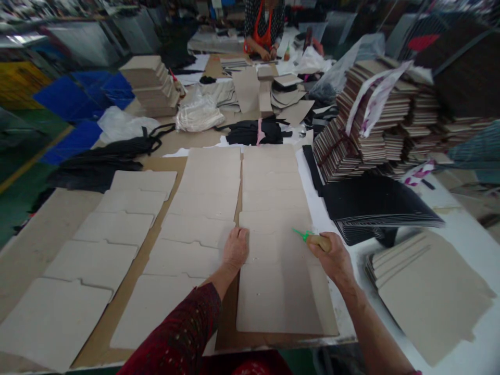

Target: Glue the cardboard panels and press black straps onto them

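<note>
My right hand (332, 255) is closed around a tan squeeze bottle (321, 242) with a thin green nozzle (301, 234). The nozzle points left over the right-hand row of overlapping beige cardboard sheets (287, 299). At the left edge of that row, my left hand (236, 246) has its fingers curled together on the rim of a cardboard sheet (265, 221); the fingertips are partly hidden. Two more rows of overlapped sheets lie to the left, a middle row (177, 255) and a far-left row (94, 260), several of them with notched edges.
A stack of black sheets (375, 200) and a pile of beige sheets (433, 291) lie on the right. Behind rise tall bundled stacks (375, 120). Black cloth (101, 164) lies at left, a tied black bundle (253, 131) ahead. Another person (263, 28) works at the far end.
</note>
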Available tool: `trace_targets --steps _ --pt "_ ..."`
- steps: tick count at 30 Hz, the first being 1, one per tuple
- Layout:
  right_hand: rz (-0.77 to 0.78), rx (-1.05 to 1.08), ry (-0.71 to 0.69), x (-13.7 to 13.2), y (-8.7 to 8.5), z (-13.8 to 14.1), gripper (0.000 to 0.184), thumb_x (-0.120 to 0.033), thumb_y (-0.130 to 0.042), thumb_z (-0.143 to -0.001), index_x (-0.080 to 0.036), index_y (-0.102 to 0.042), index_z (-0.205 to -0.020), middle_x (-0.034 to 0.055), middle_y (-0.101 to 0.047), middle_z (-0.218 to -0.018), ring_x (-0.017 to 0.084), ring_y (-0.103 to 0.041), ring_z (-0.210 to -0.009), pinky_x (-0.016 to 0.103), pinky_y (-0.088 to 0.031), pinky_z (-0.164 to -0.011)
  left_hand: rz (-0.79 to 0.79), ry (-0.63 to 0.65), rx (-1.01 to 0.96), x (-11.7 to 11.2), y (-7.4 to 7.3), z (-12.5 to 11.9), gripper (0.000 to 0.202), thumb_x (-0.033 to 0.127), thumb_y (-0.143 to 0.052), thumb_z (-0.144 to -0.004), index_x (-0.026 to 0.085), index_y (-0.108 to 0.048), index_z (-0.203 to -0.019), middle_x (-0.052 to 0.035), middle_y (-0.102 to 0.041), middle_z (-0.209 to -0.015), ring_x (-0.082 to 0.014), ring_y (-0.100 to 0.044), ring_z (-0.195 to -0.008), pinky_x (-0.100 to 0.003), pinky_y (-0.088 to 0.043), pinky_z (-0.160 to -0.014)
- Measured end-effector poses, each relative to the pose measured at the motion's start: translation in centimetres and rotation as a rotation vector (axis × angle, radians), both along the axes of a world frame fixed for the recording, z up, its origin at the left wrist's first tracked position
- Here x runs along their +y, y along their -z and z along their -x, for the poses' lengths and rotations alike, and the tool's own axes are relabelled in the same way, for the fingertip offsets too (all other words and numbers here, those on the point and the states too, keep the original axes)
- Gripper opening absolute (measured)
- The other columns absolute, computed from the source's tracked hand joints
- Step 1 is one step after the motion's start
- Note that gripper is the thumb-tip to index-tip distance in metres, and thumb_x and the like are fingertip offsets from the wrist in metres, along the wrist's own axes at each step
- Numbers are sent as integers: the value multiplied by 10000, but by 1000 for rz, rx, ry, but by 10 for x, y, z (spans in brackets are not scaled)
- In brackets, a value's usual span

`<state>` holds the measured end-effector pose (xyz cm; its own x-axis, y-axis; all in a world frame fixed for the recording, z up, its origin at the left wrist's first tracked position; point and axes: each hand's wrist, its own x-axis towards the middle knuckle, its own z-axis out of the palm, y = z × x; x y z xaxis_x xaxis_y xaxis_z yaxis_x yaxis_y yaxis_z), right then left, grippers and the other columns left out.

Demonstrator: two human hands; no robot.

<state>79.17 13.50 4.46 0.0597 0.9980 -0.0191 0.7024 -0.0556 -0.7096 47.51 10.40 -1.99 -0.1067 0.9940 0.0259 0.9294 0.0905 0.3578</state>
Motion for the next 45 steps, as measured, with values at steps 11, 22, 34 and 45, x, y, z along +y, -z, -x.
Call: trace_targets --steps 11,22,34,45 --pt "128 492 95 2 0 55 588 -503 -763 -669 -197 -576 -1135 51 -647 -974 237 -607 -865 395 -498 -794 -51 -17 28 -3 8 -1 341 38 -430 -883 165 -626 -1132 -111 -586 -1121 -231 -531 -1063 -361 -468 -979" --pt "48 173 -255 -2 9 103 393 -463 -613 -783 -222 -577 -1090 61 -600 -1070 255 -604 -964 407 -489 -872 -31 -3 5 -5 0 -3 256 55 -450 -907 160 -606 -1081 -96 -568 -1108 -230 -507 -1071 -353 -462 -993" --pt "-52 -54 -350 8 -11 108 286 -389 -573 -838 -234 -559 -1078 60 -591 -1071 241 -611 -917 373 -495 -777 -1 -31 -44 -4 -2 -4 250 71 -457 -926 162 -597 -1111 -98 -561 -1140 -224 -507 -1096 -354 -456 -1003" --pt "40 -12 -364 14 -9 111 330 -404 -620 -796 -228 -571 -1070 43 -601 -1059 223 -613 -906 372 -488 -820 12 -31 -70 -5 -2 -3 259 76 -457 -931 171 -576 -1140 -100 -548 -1169 -226 -517 -1107 -365 -461 -1012"
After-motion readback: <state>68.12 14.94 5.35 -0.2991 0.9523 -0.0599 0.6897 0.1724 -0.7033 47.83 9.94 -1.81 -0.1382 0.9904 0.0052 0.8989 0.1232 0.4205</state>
